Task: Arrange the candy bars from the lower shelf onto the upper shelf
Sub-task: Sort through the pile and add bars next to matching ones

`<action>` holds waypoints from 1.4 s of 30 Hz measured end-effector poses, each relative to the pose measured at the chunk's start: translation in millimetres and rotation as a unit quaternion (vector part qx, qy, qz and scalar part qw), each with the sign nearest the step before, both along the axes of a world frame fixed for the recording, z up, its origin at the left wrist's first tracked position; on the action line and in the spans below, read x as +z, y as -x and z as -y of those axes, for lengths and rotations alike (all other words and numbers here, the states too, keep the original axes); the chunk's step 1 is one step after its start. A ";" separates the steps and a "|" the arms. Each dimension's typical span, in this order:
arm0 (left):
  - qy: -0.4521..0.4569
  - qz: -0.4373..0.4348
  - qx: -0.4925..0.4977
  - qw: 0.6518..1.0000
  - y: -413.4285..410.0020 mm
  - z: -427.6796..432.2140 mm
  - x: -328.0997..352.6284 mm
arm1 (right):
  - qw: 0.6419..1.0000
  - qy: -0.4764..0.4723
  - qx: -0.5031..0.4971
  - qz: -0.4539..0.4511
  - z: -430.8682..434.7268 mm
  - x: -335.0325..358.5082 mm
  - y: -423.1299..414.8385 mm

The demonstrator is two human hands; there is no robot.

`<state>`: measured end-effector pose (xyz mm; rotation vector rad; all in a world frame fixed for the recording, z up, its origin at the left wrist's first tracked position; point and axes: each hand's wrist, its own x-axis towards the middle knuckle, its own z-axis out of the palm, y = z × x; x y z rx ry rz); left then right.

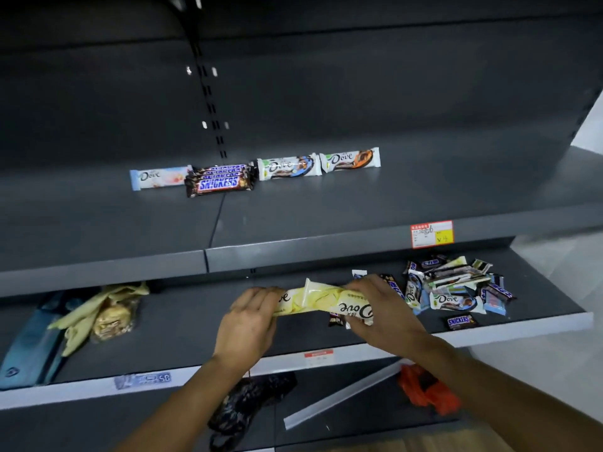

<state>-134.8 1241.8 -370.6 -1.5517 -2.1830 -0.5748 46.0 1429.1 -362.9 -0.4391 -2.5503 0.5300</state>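
Observation:
Over the lower shelf [182, 324], my left hand [249, 321] and my right hand [380, 308] grip the two ends of yellow Dove bars [321, 300], at least two overlapping. A heap of mixed candy bars [456, 285] lies on the lower shelf at the right, with a small Snickers [460, 321] loose in front. On the upper shelf [293, 210] stand in a row a pale blue Dove bar [156, 177], a stack of Snickers bars [220, 181], a white-and-blue Dove bar [287, 166] and a white-and-orange Dove bar [350, 159].
A snack bag with yellowish wrappers [104, 314] and a blue pouch [32, 347] lie at the lower shelf's left. A price tag [431, 234] hangs on the upper shelf's front edge. Below lie a dark bag [248, 406], a white strip [342, 396] and an orange bag [427, 386].

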 end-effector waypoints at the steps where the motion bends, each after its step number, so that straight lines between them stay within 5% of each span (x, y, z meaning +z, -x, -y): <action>1: -0.017 -0.020 -0.017 1.000 1.4 5.5 6.0 | 1.000 -0.011 0.007 -0.013 6.3 7.0 2.7; 15: -0.127 -0.109 -0.053 0.984 21.3 -14.0 108.2 | 0.978 -0.084 -0.002 -0.193 4.7 107.8 31.5; 28: -0.089 -0.122 -0.046 0.987 31.3 -163.9 144.6 | 0.970 -0.125 -0.053 -0.203 -143.9 144.7 18.9; 36: -0.096 0.061 0.016 0.993 3.4 -294.4 161.1 | 0.971 -0.071 -0.125 -0.190 -261.9 160.3 13.4; 42: -0.142 0.332 0.069 0.930 -23.9 -363.8 165.2 | 0.970 -0.006 -0.165 -0.177 -303.7 162.4 22.1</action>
